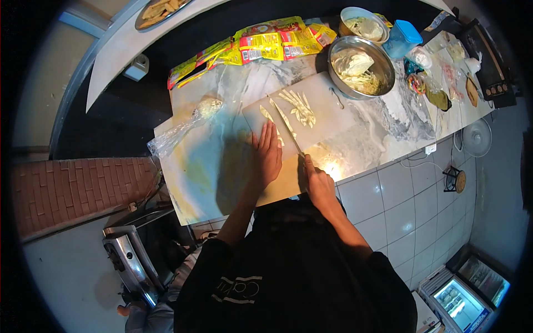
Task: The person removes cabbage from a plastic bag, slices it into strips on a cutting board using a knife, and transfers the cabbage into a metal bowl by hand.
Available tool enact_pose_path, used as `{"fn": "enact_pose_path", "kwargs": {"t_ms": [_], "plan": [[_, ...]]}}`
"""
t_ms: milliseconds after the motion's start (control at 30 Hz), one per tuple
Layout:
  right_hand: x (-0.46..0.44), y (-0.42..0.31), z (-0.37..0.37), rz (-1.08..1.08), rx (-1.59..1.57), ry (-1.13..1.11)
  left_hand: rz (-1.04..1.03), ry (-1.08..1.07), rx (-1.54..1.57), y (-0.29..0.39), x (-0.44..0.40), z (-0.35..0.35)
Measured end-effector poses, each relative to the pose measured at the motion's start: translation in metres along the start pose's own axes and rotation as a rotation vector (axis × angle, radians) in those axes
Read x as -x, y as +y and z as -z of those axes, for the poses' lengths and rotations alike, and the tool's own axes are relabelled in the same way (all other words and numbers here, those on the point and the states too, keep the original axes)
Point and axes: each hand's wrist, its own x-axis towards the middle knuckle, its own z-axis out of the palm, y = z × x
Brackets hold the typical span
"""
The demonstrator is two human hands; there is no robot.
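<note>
My right hand [320, 187] is closed around the handle of a kitchen knife [288, 123], whose blade points away from me across a pale cutting board [327, 119]. Left of the blade, my left hand [268, 155] lies with its fingers stretched out over a pale food piece [265, 112], partly covering it. Several cut pale strips [300, 107] lie in a loose pile to the right of the knife. What exactly the food is, I cannot tell. Beyond the board's far right corner stands a steel bowl [361, 67] holding cabbage-like leaves and shreds.
Yellow snack-like packets [261, 46] line the counter's back edge. A clear plastic bag [191, 119] with pale contents lies left. Another bowl [363, 26] and a blue container [402, 39] stand at the back right. Another person's hand [131, 308] shows near a stove [130, 261], lower left.
</note>
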Motion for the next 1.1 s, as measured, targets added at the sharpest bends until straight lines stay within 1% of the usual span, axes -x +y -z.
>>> {"fn": "enact_pose_path", "kwargs": {"t_ms": [67,167,267,433,500,567,633,733,833,900,933,1000,1100], "plan": [[0.001,0.005,0.005,0.064,-0.077,0.096,0.011,0.006,0.003,0.0,0.0,-0.002],[-0.003,0.014,-0.006,0.079,-0.061,0.147,0.004,0.012,0.002,-0.001,0.0,-0.001],[-0.008,0.016,0.004,0.065,-0.144,0.111,0.001,0.023,0.013,-0.003,-0.003,0.002],[-0.007,0.008,0.019,0.059,-0.125,0.111,0.044,0.023,0.068,-0.003,-0.008,0.002],[-0.005,0.004,0.024,0.06,-0.136,0.097,0.063,0.071,0.137,-0.003,-0.008,0.004],[-0.003,-0.001,0.028,0.064,-0.223,0.107,0.069,0.098,0.158,-0.001,-0.005,0.007],[-0.002,-0.004,0.029,0.067,-0.225,0.093,0.073,0.123,0.178,-0.001,-0.002,0.006],[0.0,-0.008,0.031,0.086,-0.218,0.073,0.136,0.158,0.187,0.0,0.002,0.004],[0.002,-0.017,0.038,0.103,-0.216,0.052,0.119,0.152,0.101,0.002,0.004,0.006],[0.003,-0.02,0.038,0.103,-0.221,0.038,0.089,0.242,0.079,0.005,0.003,0.007],[0.004,-0.021,0.036,0.112,-0.218,0.028,0.09,0.24,0.08,0.006,0.002,0.009],[0.006,-0.02,0.031,0.118,-0.214,0.017,0.074,0.313,0.115,0.008,0.001,0.01],[0.008,-0.017,0.021,0.145,-0.237,0.02,0.083,0.327,0.125,0.008,0.002,0.007]]}}
